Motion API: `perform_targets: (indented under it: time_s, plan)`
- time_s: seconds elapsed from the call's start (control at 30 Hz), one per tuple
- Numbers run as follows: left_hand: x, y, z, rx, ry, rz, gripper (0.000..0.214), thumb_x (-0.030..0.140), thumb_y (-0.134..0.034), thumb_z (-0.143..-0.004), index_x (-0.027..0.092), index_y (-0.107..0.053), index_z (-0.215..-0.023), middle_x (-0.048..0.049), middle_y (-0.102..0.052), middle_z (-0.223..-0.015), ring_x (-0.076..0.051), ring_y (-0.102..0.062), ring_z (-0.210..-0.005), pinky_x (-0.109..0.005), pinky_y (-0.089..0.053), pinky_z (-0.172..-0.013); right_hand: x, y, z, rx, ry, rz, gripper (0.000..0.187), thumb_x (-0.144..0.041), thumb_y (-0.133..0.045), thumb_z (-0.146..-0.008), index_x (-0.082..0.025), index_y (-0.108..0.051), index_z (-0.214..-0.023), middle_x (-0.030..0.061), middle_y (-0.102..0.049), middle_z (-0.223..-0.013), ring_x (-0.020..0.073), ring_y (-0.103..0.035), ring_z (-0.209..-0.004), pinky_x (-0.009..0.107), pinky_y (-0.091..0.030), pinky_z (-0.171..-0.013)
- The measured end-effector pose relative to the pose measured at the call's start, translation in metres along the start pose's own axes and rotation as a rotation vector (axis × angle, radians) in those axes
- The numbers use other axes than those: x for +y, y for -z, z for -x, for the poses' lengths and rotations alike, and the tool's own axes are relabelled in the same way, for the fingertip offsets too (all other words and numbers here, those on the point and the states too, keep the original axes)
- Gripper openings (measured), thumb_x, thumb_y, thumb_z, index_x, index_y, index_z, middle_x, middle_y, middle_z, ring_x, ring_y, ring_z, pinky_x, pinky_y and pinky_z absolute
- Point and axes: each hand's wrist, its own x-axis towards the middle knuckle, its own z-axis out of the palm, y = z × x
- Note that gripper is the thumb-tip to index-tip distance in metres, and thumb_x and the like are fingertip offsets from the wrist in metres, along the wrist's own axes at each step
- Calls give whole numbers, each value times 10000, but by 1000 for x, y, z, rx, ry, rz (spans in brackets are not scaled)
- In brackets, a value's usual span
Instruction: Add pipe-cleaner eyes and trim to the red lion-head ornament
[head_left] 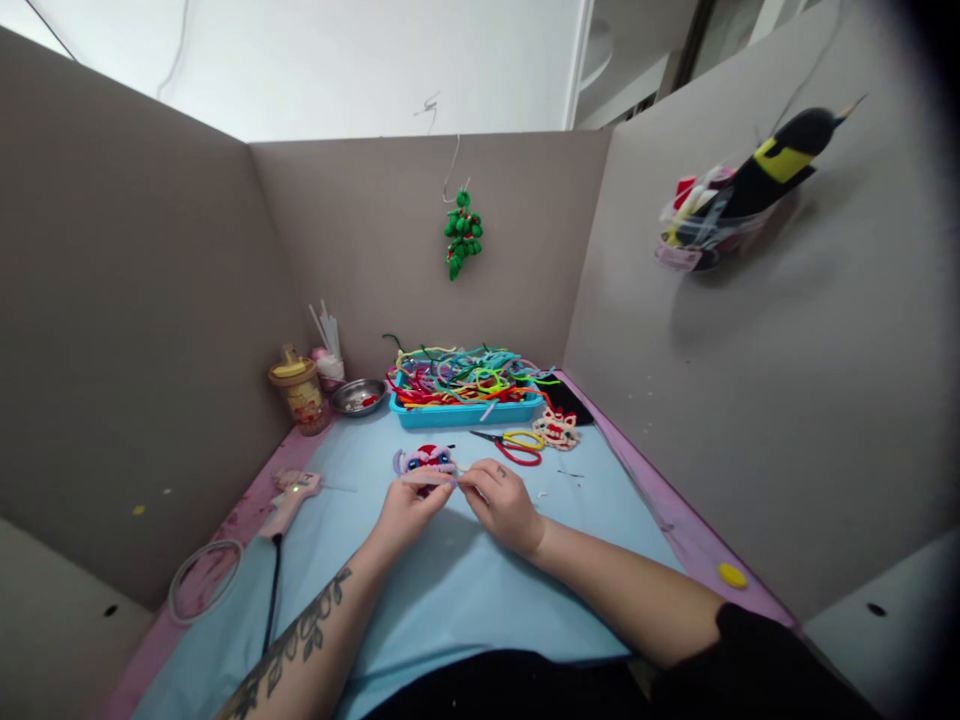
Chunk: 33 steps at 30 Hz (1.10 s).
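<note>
Near the middle of the blue-covered table, my left hand (409, 508) is closed on a lavender pipe cleaner (426, 480) lying across its fingers. Fingertips of my right hand (506, 503) pinch together at the strip's right end, almost touching the left thumb. Just beyond the left fingers is a small fuzzy figure (430, 457) in red and lilac with blue eyes. Its lower part is hidden, so whether the left fingers also grip it cannot be made out. Red-and-yellow-handled scissors (517, 445) lie partly open behind the right hand.
A blue tray (442, 416) of colourful pipe cleaners stands at the back, beside a cream-and-red figure (556, 428). On the left are a metal bowl (360, 398), a lidded cup (300, 397) and a corded pink glue gun (291, 503). Grey panels enclose the table; a green ornament (463, 235) hangs behind.
</note>
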Motion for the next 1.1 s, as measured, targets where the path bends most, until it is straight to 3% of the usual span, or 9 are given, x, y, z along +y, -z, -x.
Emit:
perform_targets:
  time_s: [0.3, 0.5, 0.7, 1.1]
  plan:
    - [-5, -1, -1, -27, -60, -73, 156, 293, -602, -780, 189, -716, -806, -70, -727, -910, -222, -654, -893, -367, -512, -779, 3, 0, 3, -12, -14, -83, 162, -181, -537, -833, -204, -588, -985, 75, -614, -899, 198, -569, -877, 347, -482, -776]
    - [-2, -1, 2, 11, -166, -155, 147, 268, -603, -785, 192, -719, -834, -73, -726, -904, -217, -644, -920, -364, -506, -811, 4, 0, 0, -47, -156, -231, 137, -206, -466, -880, -191, -601, -899, 66, -588, -845, 181, -559, -826, 329, -463, -751]
    - [-6, -1, 2, 11, -305, -208, 138, 249, -598, -799, 204, -716, -856, -73, -723, -907, -203, -645, -909, -357, -499, -829, 8, 1, -8, -172, -314, -423, 211, -278, -500, -882, -173, -609, -734, 30, -581, -721, 138, -553, -706, 259, -442, -638]
    - [-6, -1, 2, 0, -379, -194, 161, 256, -576, -828, 227, -714, -904, -80, -705, -967, -199, -624, -963, -373, -496, -852, 17, -4, -6, -243, -441, -587, 174, -308, -586, -819, -169, -685, -852, 29, -603, -762, 130, -566, -690, 253, -450, -632]
